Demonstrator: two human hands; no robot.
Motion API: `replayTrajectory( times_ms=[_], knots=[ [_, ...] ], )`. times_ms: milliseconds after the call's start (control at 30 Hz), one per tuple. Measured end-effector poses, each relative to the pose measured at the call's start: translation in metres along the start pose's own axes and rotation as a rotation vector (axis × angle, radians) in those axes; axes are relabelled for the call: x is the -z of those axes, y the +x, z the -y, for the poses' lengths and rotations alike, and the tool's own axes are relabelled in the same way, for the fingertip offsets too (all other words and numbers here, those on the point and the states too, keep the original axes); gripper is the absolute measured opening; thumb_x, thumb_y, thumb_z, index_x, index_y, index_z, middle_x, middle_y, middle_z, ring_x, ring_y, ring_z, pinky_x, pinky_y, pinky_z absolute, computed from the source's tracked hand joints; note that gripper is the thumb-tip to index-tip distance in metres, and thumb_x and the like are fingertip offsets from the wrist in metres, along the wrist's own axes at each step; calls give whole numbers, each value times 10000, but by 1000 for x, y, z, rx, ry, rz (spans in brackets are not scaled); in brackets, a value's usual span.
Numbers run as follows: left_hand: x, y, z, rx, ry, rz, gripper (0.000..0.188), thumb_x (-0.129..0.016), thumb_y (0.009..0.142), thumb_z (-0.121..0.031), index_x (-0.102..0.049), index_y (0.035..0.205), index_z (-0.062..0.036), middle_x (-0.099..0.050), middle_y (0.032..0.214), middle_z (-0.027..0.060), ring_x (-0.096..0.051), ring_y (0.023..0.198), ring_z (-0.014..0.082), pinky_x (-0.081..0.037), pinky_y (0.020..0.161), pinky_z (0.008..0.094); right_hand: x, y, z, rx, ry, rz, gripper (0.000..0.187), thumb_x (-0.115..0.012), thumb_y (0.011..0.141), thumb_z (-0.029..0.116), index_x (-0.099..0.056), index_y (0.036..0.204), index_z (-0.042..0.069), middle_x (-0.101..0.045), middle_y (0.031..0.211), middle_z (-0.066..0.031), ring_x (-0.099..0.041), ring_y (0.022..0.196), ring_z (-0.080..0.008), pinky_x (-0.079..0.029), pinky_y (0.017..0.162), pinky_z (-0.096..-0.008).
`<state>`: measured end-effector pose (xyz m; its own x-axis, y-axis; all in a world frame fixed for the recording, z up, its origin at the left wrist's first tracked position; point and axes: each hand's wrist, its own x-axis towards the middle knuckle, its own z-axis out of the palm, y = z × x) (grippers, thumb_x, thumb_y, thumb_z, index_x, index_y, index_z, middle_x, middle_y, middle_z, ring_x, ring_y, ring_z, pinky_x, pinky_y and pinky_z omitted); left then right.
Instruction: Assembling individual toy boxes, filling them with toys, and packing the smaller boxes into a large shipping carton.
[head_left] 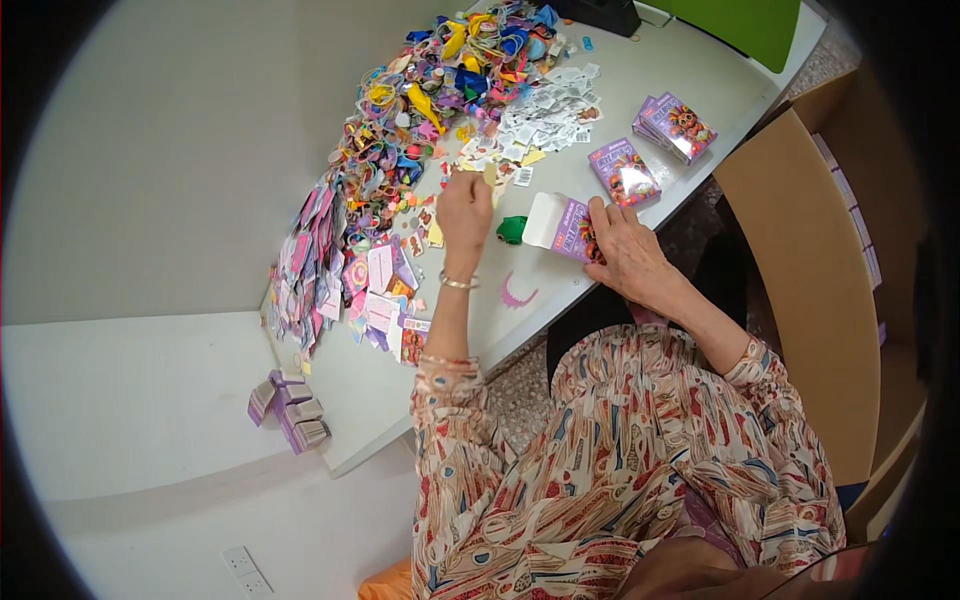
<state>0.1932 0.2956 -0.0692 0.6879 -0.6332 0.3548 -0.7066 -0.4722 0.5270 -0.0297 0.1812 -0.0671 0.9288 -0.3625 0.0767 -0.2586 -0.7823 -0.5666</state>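
Observation:
With fingers over its right end, my right hand (630, 250) holds a small purple box (570, 232) on the table; its white end flap (544, 220) stands open toward the left. My left hand (466, 210) is closed above the edge of the heap of small printed cards. A pale yellow strip shows by its fingertips, but I cannot tell what they grip. Between my hands lies a crumpled green balloon (512, 230). Nearer me is a pink curved, toothed piece (518, 293).
A mixed heap of hair ties and trinkets (400, 130) lies along the wall, with white packets (555, 105) beside it. Filled purple boxes (625, 172) sit at right. Pink leaflets (310, 260) and folded cartons (290, 410) are at left; a large cardboard box (810, 260) stands right.

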Motion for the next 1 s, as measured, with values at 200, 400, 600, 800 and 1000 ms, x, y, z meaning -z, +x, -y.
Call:
replayTrajectory(
  times_ms=[200,400,600,800,1000],
  knots=[
    [29,-25,-34,137,-671,266,121,-609,871,-94,-671,933,-10,-631,934,37,-557,841,120,-441,746,240,-4,7,3,2,-25,4,781,-769,652,156,-314,1243,-75,-519,1007,-223,-544,980,-376,-526,765,-394],
    [14,-43,-33,-326,-126,386,108,-622,838,-98,-671,912,-36,-591,883,120,-553,869,291,-425,808,372,-6,3,3,35,-30,-16,793,-769,646,172,-316,1245,-81,-533,986,-217,-556,954,-375,-521,762,-397],
    [16,-8,-40,-323,-196,547,139,-611,860,-102,-666,953,-14,-635,896,103,-598,871,232,-460,808,330,-2,-2,1,-10,-8,-23,740,-764,649,177,-337,1206,-59,-539,975,-224,-560,938,-390,-506,770,-420],
    [-4,16,-19,102,-486,378,174,-631,833,-135,-676,957,-21,-677,911,102,-638,821,224,-490,749,304,-1,-2,-3,-38,-2,-42,731,-762,648,180,-340,1196,-58,-540,974,-228,-563,931,-394,-502,771,-423],
    [-51,15,10,-138,97,205,202,-699,761,-232,-662,867,-64,-644,874,117,-590,807,287,-457,713,389,-1,0,-2,-38,-2,-39,742,-763,645,182,-341,1201,-67,-539,977,-229,-563,921,-390,-502,770,-418]
  ],
)
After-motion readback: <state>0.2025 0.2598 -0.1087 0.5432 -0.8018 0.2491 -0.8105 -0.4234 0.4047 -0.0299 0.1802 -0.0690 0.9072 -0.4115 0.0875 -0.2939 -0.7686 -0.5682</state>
